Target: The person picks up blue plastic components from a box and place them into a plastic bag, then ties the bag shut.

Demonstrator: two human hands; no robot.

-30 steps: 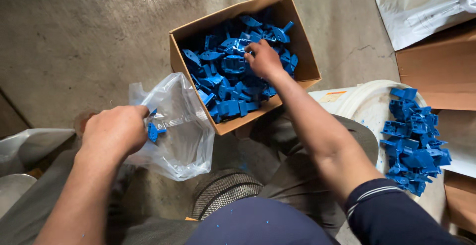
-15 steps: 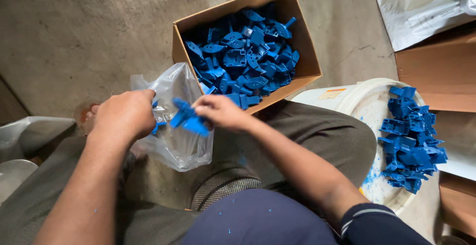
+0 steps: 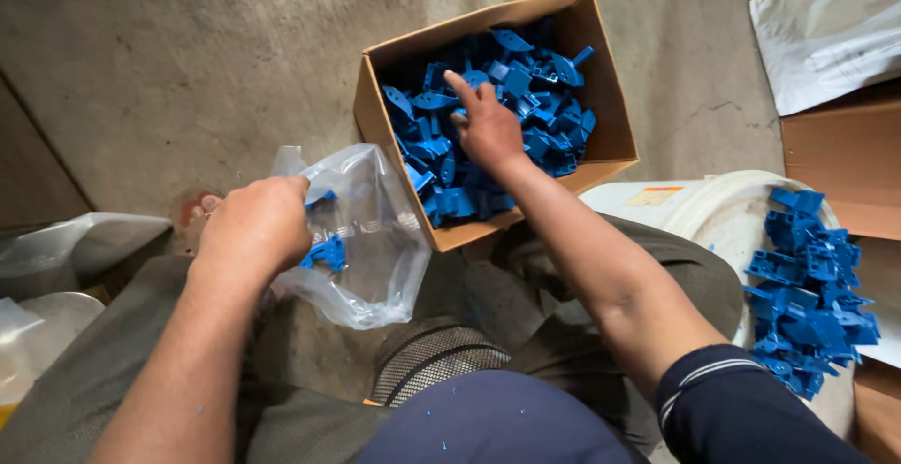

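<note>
The left hand [image 3: 255, 225] is clenched on the rim of a clear bag [image 3: 361, 239], holding it open above the person's lap; a few blue parts [image 3: 328, 253] lie inside it, just beside the fingers. The right hand [image 3: 488, 126] reaches into a cardboard box [image 3: 601, 98] on the concrete floor [image 3: 188, 60], fingers spread loosely and resting on the heap of blue plastic pieces [image 3: 544, 79] that fills it; whether it grips one cannot be told. The box stands just beyond the bag, nearly touching it. To the right, a white bucket lid [image 3: 713, 220] carries another pile of blue pieces [image 3: 807, 286]. A white sack [image 3: 826, 32] lies further off.
</note>
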